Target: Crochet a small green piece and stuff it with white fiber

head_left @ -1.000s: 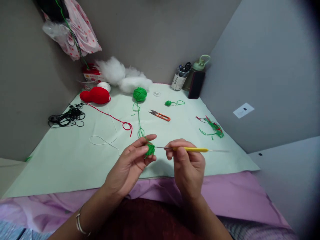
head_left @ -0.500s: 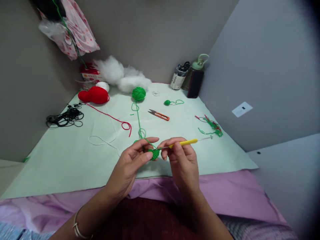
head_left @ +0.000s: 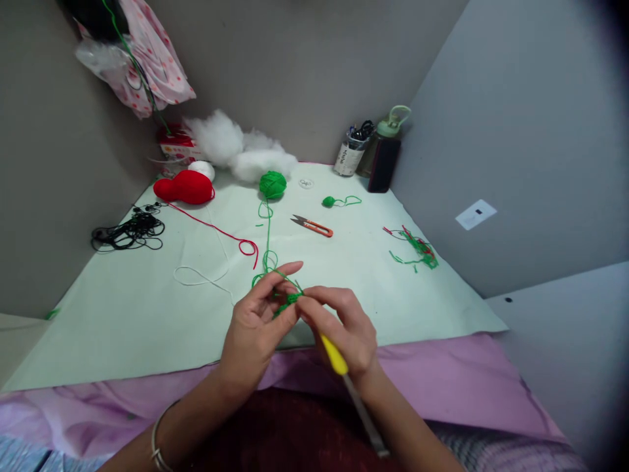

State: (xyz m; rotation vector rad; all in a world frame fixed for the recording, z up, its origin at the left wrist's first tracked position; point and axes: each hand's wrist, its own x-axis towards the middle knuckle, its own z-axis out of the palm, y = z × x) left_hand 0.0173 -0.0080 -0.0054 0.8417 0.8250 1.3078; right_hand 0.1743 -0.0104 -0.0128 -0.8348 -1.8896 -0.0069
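Note:
My left hand (head_left: 260, 321) pinches a small green crocheted piece (head_left: 293, 298) between thumb and fingers, its index finger stretched out above with the green yarn running by it. My right hand (head_left: 346, 328) is closed around a crochet hook with a yellow handle (head_left: 335, 354). The handle slants down toward my body, and a metal end sticks out below it. At the crochet, the hook's tip is mostly hidden by my fingers. Yarn leads from the work back to a green yarn ball (head_left: 272, 185).
Orange thread snips (head_left: 313, 226) lie beyond my hands. Farther left are a red stuffed shape (head_left: 184, 187), black cord (head_left: 130, 229) and white stuffing (head_left: 236, 147). A bottle (head_left: 388, 147), a pen cup (head_left: 351, 154) and a phone (head_left: 384, 164) stand back right; yarn scraps (head_left: 417, 249) lie right.
The crochet hook has swung from nearly level, pointing right, to slanting down toward my body. My right hand has turned and come closer to the left, and the crocheted piece is more covered.

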